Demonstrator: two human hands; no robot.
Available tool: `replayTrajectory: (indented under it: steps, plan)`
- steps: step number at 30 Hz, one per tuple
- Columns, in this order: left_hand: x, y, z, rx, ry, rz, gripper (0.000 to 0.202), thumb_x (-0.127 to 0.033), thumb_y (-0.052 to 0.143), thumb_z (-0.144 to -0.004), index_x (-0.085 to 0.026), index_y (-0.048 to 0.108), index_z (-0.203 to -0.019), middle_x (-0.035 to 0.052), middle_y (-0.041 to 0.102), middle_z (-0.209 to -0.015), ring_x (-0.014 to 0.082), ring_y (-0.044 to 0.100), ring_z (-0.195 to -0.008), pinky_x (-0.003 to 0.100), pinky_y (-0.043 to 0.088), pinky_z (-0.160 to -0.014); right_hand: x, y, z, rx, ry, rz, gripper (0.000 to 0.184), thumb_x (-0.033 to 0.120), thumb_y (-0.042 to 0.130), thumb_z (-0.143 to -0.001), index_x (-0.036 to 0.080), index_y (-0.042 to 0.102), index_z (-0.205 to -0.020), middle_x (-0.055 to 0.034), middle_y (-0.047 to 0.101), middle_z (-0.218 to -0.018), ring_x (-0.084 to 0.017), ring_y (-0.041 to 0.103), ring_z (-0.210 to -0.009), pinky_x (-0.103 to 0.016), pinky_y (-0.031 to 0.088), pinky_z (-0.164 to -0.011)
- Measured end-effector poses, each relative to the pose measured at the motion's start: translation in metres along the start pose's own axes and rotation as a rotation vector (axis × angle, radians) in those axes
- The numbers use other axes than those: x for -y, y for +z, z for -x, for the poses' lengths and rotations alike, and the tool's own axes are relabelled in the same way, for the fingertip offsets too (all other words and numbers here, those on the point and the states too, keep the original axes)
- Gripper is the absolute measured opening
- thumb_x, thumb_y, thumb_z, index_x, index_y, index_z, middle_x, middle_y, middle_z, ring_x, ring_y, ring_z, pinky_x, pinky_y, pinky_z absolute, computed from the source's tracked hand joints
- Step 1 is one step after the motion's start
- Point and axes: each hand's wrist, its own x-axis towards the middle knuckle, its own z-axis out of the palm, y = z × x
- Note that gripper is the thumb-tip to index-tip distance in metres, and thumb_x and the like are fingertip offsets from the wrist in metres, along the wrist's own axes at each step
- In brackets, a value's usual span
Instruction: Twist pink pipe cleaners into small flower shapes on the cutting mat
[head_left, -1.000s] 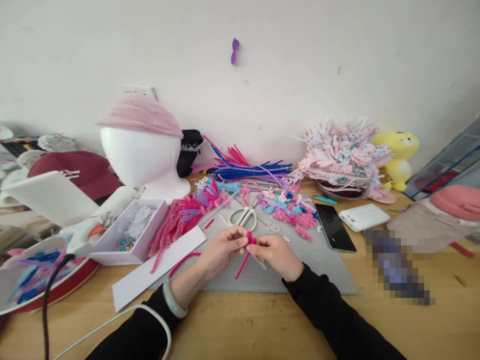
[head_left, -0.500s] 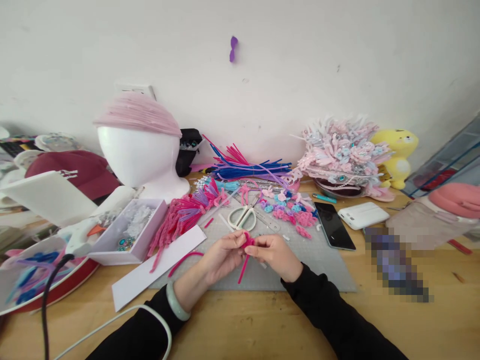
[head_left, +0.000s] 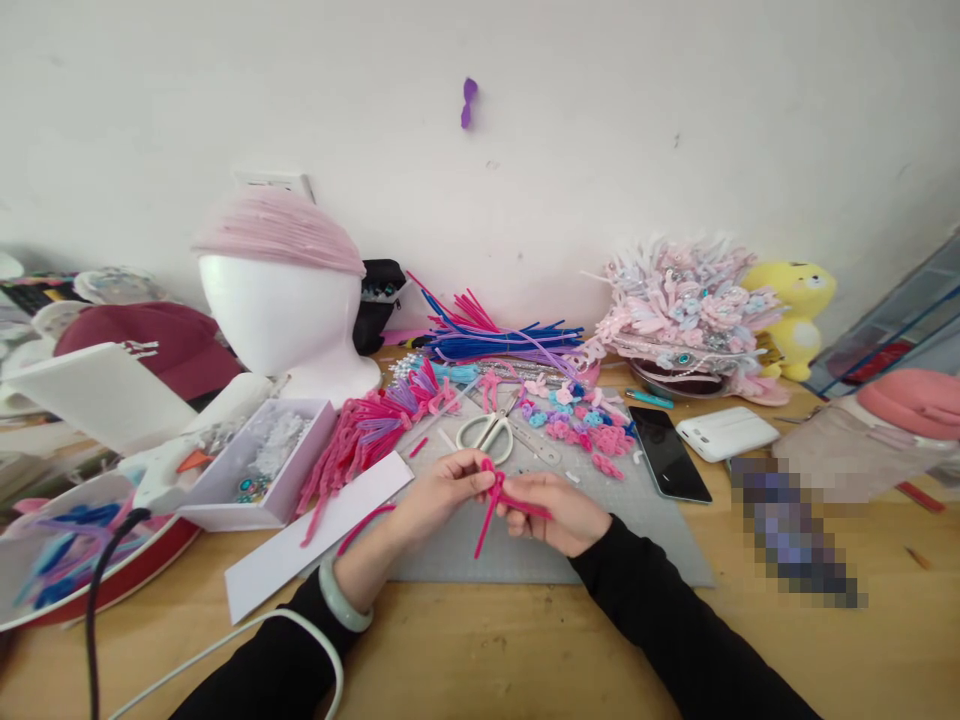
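Note:
A magenta pipe cleaner [head_left: 484,528], bent into a small looped shape at its top, is held between my two hands above the grey cutting mat [head_left: 637,545]. My left hand [head_left: 448,492] pinches the loop from the left. On the other side, my right hand [head_left: 559,508] grips a second strand that points right across the fingers. One free end hangs down between the hands. Just beyond them lie scissors [head_left: 487,436] with pale handles. A further magenta pipe cleaner [head_left: 361,528] lies curved, partly behind my left wrist.
Left of the mat are a white card strip [head_left: 300,550], a lilac box [head_left: 262,500] of beads and a glue gun [head_left: 161,480] with its cord. Pipe-cleaner bundles [head_left: 495,342] lie at the back. A phone [head_left: 671,455] and white power bank [head_left: 727,433] are at right.
The hands have moved slightly apart, showing more of the looped pipe cleaner. A strand now points right over my right hand's fingers.

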Motion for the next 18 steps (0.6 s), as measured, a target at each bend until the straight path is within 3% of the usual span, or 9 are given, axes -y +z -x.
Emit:
replayTrajectory:
  steps: [3, 8, 14, 18]
  plan:
    - [0.0, 0.0, 0.0, -0.088, 0.093, 0.117, 0.019, -0.029, 0.062, -0.066, -0.014, 0.051, -0.07, -0.0038, 0.048, -0.061, 0.0075, 0.043, -0.058, 0.021, 0.033, -0.058, -0.002, -0.003, -0.001, 0.08, 0.049, -0.221, 0.025, 0.034, 0.059, -0.07, 0.01, 0.062, -0.075, -0.0031, 0.058, -0.068, -0.005, 0.048, -0.052, -0.021, 0.038, -0.053]
    - [0.004, 0.002, 0.0, -0.037, 0.106, 0.095, 0.018, -0.03, 0.058, -0.069, -0.015, 0.048, -0.072, -0.0032, 0.05, -0.057, 0.0084, 0.046, -0.05, 0.022, 0.035, -0.052, -0.011, -0.004, -0.005, 0.122, -0.016, -0.17, 0.023, 0.032, 0.061, -0.069, 0.011, 0.062, -0.079, -0.0039, 0.06, -0.07, -0.007, 0.053, -0.059, -0.021, 0.038, -0.055]
    - [-0.001, 0.0, 0.001, 0.059, 0.067, -0.132, 0.015, -0.025, 0.057, -0.07, -0.014, 0.047, -0.073, -0.0014, 0.054, -0.062, 0.0101, 0.05, -0.057, 0.024, 0.038, -0.058, -0.014, -0.002, -0.005, 0.144, 0.026, -0.158, 0.029, 0.039, 0.061, -0.067, 0.01, 0.058, -0.069, -0.0024, 0.058, -0.061, -0.008, 0.053, -0.055, -0.02, 0.038, -0.054]
    - [-0.004, -0.003, 0.001, 0.009, 0.059, -0.372, 0.013, -0.025, 0.056, -0.069, -0.014, 0.049, -0.071, -0.0011, 0.053, -0.065, 0.0109, 0.048, -0.06, 0.024, 0.037, -0.058, -0.014, 0.0, -0.007, 0.022, -0.014, 0.027, 0.032, 0.043, 0.063, -0.061, 0.012, 0.053, -0.059, 0.0029, 0.05, -0.048, -0.006, 0.044, -0.041, -0.019, 0.028, -0.041]
